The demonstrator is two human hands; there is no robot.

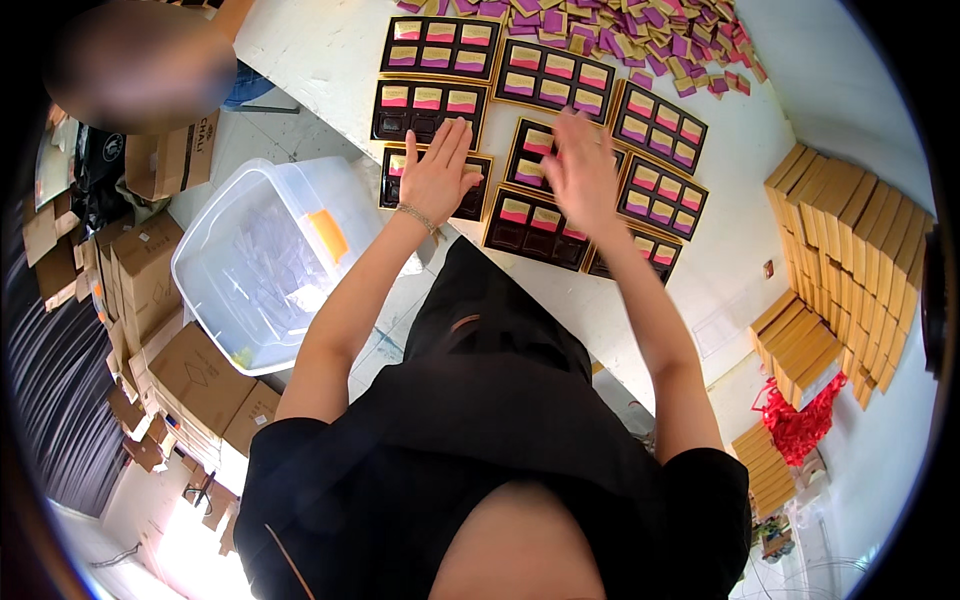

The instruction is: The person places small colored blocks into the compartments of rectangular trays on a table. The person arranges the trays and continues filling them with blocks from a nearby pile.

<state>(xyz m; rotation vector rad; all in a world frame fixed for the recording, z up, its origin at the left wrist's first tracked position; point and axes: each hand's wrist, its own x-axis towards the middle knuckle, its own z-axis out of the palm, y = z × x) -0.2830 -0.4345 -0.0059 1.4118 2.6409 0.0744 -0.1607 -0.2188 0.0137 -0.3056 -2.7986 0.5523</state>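
Several black trays with gold edges lie on the white table, most holding small wrapped squares in gold with pink or purple. My left hand (436, 180) rests flat, fingers stretched, over a left-hand tray (470, 205) and reaches the lower edge of the partly filled tray (392, 122) above it. Slightly blurred, my right hand (585, 180) is above a middle tray (520, 165), fingers extended and thumb apart; no item shows in it. Just below, a tray (535, 245) has wrapped squares in its upper row and dark bare compartments in its lower row.
Loose gold, purple and pink squares (640, 40) are heaped at the table's far side. Stacked brown-gold boxes (850, 250) stand at right, near red shredded filler (805, 420). A clear plastic bin (240, 270) and cardboard boxes (200, 375) are at left. Another person's arm (230, 18) shows upper left.
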